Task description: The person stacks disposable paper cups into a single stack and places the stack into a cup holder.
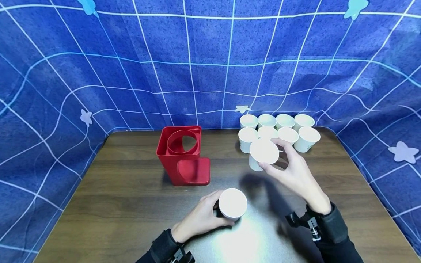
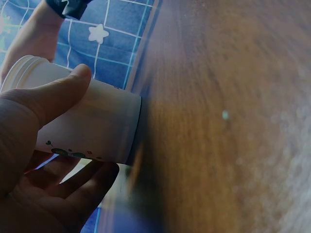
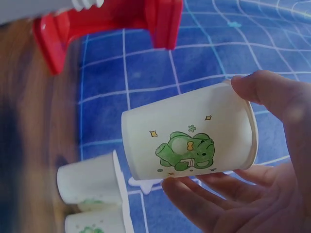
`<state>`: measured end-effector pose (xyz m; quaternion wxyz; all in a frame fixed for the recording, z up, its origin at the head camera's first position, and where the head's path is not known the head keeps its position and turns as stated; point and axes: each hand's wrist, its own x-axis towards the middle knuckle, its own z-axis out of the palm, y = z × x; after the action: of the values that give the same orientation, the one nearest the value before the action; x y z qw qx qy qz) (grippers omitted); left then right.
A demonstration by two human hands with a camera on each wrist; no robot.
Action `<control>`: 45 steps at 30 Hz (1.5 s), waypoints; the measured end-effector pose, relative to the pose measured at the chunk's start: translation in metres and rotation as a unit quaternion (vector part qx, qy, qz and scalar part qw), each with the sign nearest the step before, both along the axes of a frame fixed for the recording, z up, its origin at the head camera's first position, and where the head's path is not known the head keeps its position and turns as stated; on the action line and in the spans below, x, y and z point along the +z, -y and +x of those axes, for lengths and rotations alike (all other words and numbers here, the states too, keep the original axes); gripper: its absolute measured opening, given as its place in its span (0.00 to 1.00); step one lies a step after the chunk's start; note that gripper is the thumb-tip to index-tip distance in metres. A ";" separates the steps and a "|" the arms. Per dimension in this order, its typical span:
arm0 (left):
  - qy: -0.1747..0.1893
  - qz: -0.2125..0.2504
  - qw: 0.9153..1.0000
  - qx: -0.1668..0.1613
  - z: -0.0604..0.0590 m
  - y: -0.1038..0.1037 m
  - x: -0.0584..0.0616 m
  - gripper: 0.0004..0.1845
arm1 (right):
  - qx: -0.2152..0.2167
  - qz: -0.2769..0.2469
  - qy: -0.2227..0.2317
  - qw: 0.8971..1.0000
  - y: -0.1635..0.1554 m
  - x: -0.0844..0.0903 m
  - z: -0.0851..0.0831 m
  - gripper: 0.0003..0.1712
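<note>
Left hand: the left hand (image 1: 200,219) has thumb and fingers curled round a white paper cup (image 1: 232,204) that stands on the dark wooden table (image 1: 131,204) near the front edge; the left wrist view shows the thumb (image 2: 58,97) on its wall.

Right hand: the right hand (image 1: 296,171) pinches a second white paper cup with a green cartoon print (image 3: 194,138) between thumb and fingertips (image 3: 204,194), lifted clear of the table, mouth towards the head camera.

Where the cups are: 1 on the table in front of the person, 1 in the air just in front of the cup group.

Risk, crushing: the thin wall could buckle if either hand squeezes hard.

Risk, knocking: the raised cup hangs close to the group; a careless sweep of the right hand could topple the nearest ones.

Risk, slipping: the right-hand hold is a light pinch near the rim, so a tilt could drop the cup.

Around: a cluster of about 8 white paper cups (image 1: 279,129) at the back right; a red plastic holder with a round opening (image 1: 182,155) to the left of centre; a blue grid-patterned cloth (image 1: 210,54) behind.

In the way: nothing lies between the 2 held cups; the red holder stands apart from both hands.
</note>
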<state>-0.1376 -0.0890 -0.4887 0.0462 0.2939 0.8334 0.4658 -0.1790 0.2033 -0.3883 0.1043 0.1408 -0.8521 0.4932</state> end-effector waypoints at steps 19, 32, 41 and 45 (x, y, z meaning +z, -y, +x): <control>-0.025 0.005 1.000 -0.003 -0.002 0.000 -0.002 0.43 | 0.133 0.016 0.013 0.991 0.024 0.021 0.029 0.42; -0.031 -0.006 0.999 0.000 -0.002 0.000 0.000 0.41 | 0.259 0.026 0.018 0.965 0.032 0.017 0.031 0.36; -0.038 -0.009 0.999 -0.003 -0.002 0.000 0.001 0.46 | 0.285 0.070 0.056 0.954 0.036 0.010 0.030 0.35; -0.033 -0.005 0.999 -0.006 -0.002 0.001 0.002 0.48 | 0.291 0.097 0.055 0.950 0.036 0.008 0.026 0.35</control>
<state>-0.1396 -0.0899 -0.4871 0.0226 0.3143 0.8349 0.4512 -0.1527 0.1670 -0.3800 -0.1053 0.3650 -0.8223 0.4236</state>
